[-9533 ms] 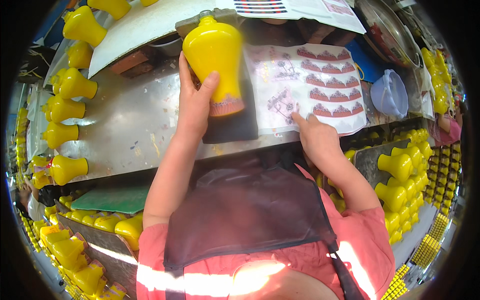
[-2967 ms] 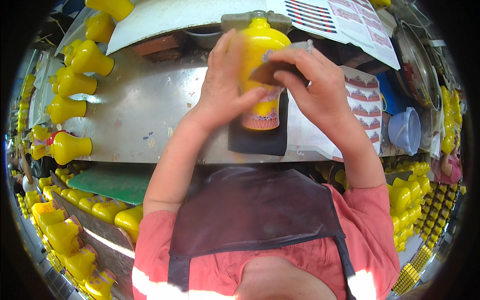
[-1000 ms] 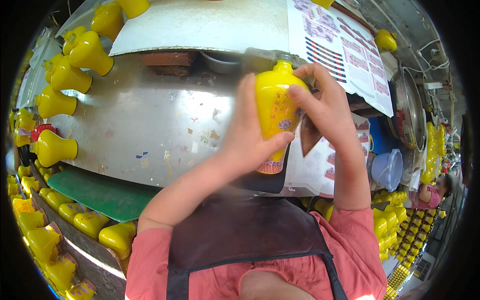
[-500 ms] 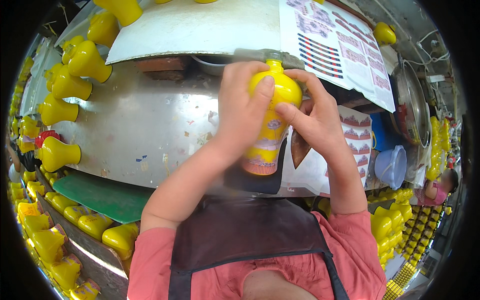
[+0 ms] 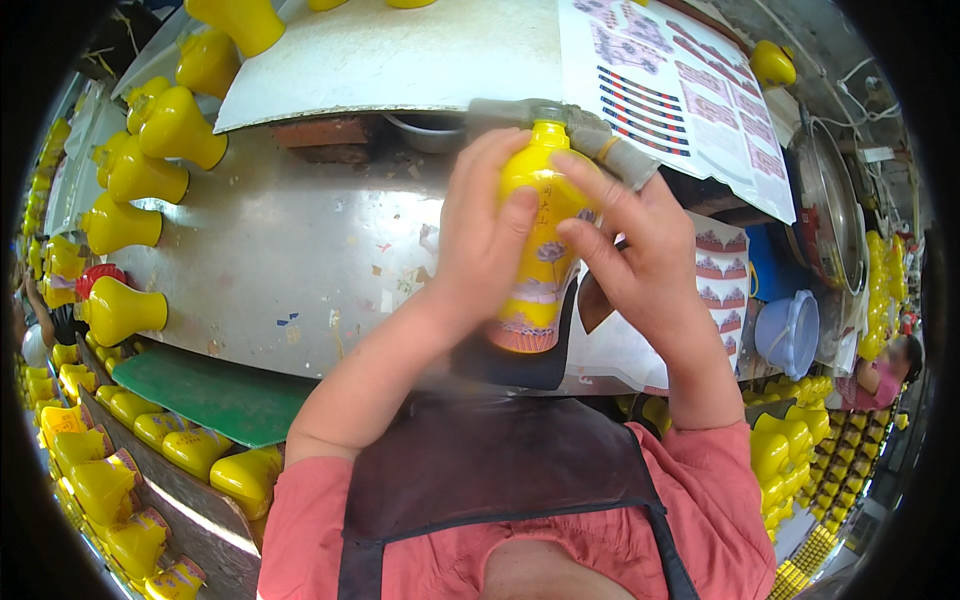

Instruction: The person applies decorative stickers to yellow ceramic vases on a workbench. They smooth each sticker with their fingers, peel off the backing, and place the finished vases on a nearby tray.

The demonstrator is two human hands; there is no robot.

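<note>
The person is holding a yellow vase-shaped bottle (image 5: 535, 240) upright between both hands, above the front edge of the metal counter (image 5: 300, 270). The left hand (image 5: 485, 245) is wrapping around the left side of the bottle, its fingers (image 5: 500, 175) curling close together on the upper body. The right hand (image 5: 640, 265) is pressing on the right side; its fingers (image 5: 590, 185) are lying spread a little over the printed label with a flower picture. The bottom of the bottle is standing over a dark pad (image 5: 530, 350). Just right of the hands a sheet of stickers (image 5: 725, 290) is lying on the counter. Many other yellow bottles (image 5: 150, 150) are lying on their sides along the left edge of the counter. A blue plastic bucket (image 5: 790, 330) is standing far right.
</note>
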